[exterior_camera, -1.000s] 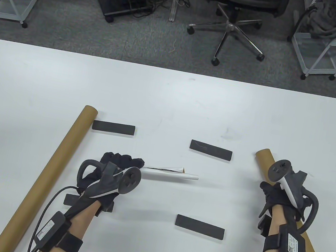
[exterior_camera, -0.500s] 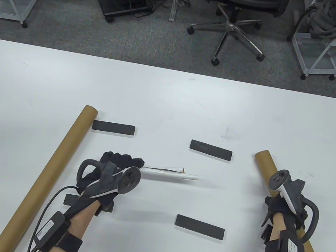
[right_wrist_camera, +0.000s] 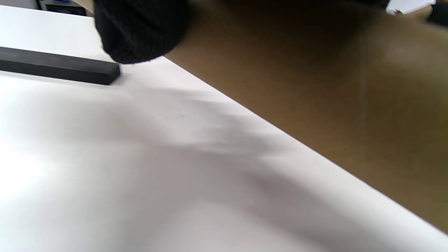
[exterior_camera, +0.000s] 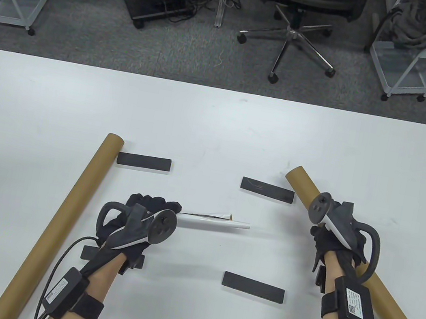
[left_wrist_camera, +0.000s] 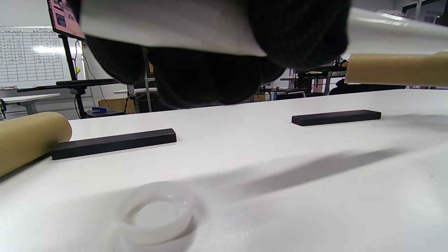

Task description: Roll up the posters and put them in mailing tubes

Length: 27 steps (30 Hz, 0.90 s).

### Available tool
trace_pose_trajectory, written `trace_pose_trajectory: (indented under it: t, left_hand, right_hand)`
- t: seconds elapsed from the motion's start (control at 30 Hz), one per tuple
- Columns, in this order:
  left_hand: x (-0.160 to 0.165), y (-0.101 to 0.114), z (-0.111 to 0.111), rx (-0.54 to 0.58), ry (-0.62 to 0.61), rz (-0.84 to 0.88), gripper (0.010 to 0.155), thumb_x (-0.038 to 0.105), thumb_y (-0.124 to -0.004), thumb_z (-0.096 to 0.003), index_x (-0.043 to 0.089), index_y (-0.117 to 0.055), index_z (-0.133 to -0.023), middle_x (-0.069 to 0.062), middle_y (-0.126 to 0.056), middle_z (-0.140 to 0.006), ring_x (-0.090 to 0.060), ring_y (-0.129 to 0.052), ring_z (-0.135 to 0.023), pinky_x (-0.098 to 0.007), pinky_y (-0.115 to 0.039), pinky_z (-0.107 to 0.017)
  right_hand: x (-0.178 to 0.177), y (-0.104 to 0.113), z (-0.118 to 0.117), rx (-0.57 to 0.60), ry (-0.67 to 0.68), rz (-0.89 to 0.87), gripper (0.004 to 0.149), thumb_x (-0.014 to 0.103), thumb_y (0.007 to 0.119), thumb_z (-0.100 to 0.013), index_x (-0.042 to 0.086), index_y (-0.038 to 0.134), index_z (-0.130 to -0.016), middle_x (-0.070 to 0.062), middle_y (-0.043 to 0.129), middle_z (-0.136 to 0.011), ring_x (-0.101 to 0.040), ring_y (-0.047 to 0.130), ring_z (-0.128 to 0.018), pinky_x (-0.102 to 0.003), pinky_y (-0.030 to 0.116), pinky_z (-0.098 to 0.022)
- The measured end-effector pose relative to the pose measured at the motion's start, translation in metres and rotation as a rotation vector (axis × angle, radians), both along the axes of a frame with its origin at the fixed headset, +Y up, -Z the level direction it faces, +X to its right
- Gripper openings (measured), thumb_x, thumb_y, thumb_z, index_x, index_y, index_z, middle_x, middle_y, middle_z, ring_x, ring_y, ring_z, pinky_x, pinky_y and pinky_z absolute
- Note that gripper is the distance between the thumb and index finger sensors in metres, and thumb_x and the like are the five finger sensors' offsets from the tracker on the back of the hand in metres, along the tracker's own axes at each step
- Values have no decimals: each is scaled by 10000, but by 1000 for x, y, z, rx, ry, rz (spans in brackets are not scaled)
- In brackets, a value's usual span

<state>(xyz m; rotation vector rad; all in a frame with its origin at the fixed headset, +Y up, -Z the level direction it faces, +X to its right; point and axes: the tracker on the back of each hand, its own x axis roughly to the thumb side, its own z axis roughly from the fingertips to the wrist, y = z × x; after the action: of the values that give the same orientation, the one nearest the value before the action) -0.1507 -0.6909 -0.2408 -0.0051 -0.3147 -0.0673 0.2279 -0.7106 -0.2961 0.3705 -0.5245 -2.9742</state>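
My left hand (exterior_camera: 149,208) grips a rolled white poster (exterior_camera: 218,222) that points right, held just above the table; its fingers (left_wrist_camera: 217,80) curl under the roll (left_wrist_camera: 168,26) in the left wrist view. My right hand (exterior_camera: 326,239) grips a brown mailing tube (exterior_camera: 390,300) and holds it off the table, its far end (exterior_camera: 294,174) pointing up-left. That tube (right_wrist_camera: 315,87) fills the right wrist view under a fingertip (right_wrist_camera: 140,31). A second brown tube (exterior_camera: 62,219) lies on the left. A translucent white tube cap (left_wrist_camera: 157,211) sits on the table below my left hand.
Black bar weights lie on the white table (exterior_camera: 218,127): one at upper left (exterior_camera: 144,162), one at upper right (exterior_camera: 267,189), one at lower right (exterior_camera: 253,286), one partly under my left wrist (exterior_camera: 91,252). Beyond the far edge stand an office chair (exterior_camera: 299,22) and wire carts (exterior_camera: 416,59).
My right hand closed round the right tube and carried it up and to the left, lifting its far end over the table. The left hand and poster stayed put.
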Motion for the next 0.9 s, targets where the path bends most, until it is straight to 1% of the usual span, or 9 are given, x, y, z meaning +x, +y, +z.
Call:
trace_pose_trajectory:
  t: [0.13, 0.33, 0.4, 0.57, 0.63, 0.67, 0.77, 0.9]
  left_hand:
    - [-2, 0, 0, 0, 5, -1, 520, 473, -731, -473, 416, -750, -990, 109, -950, -867, -187, -993, -742, -520, -744, -767]
    - [-5, 0, -1, 4, 19, -20, 515, 476, -749, -459, 442, -765, -973, 130, -948, -880, -178, -993, -769, -521, -743, -770]
    - [-9, 3, -3, 16, 32, -22, 512, 473, -759, -452, 447, -778, -964, 131, -953, -876, -178, -995, -768, -520, -743, -770]
    - [-27, 10, -5, 44, 84, -15, 507, 467, -778, -440, 457, -798, -946, 139, -959, -873, -180, -995, -769, -523, -742, -770]
    - [-33, 12, -6, 57, 108, -12, 508, 463, -784, -436, 457, -803, -943, 138, -960, -874, -183, -994, -772, -529, -738, -770]
    - [-37, 13, -6, 64, 119, -15, 507, 463, -785, -434, 461, -803, -941, 139, -960, -874, -182, -994, -775, -530, -736, -773]
    - [-46, 15, -8, 80, 150, -20, 505, 461, -789, -430, 463, -809, -935, 144, -960, -874, -181, -993, -779, -532, -734, -774]
    - [-55, 17, -9, 86, 179, -2, 507, 459, -790, -429, 462, -811, -936, 143, -960, -875, -182, -993, -783, -536, -732, -774]
  right_hand:
    - [-16, 2, 3, 39, 87, 25, 821, 359, 720, -454, 81, 319, -1115, -235, 570, -1099, -520, 700, -931, -717, 634, -659]
    - [-19, 4, 14, 114, 161, 17, 805, 345, 734, -450, 126, 336, -1115, -210, 570, -1107, -519, 684, -945, -710, 588, -684]
    - [-21, 4, 17, 122, 194, 17, 801, 340, 735, -447, 139, 339, -1114, -202, 568, -1111, -517, 677, -953, -709, 575, -693]
    - [-34, 2, 28, 192, 295, 49, 794, 337, 741, -440, 165, 349, -1109, -184, 573, -1112, -506, 675, -962, -703, 564, -701]
    - [-36, 2, 29, 180, 322, 65, 791, 339, 740, -438, 176, 348, -1106, -175, 574, -1113, -496, 678, -967, -695, 568, -705]
    - [-36, 3, 30, 196, 333, 64, 790, 338, 744, -436, 181, 352, -1104, -169, 575, -1113, -494, 677, -969, -695, 563, -706]
    - [-37, 1, 33, 185, 350, 81, 789, 338, 748, -431, 188, 360, -1102, -165, 579, -1113, -492, 676, -970, -694, 561, -708]
    - [-36, 2, 36, 186, 361, 63, 788, 337, 747, -431, 190, 359, -1101, -162, 579, -1114, -489, 675, -974, -692, 560, -710]
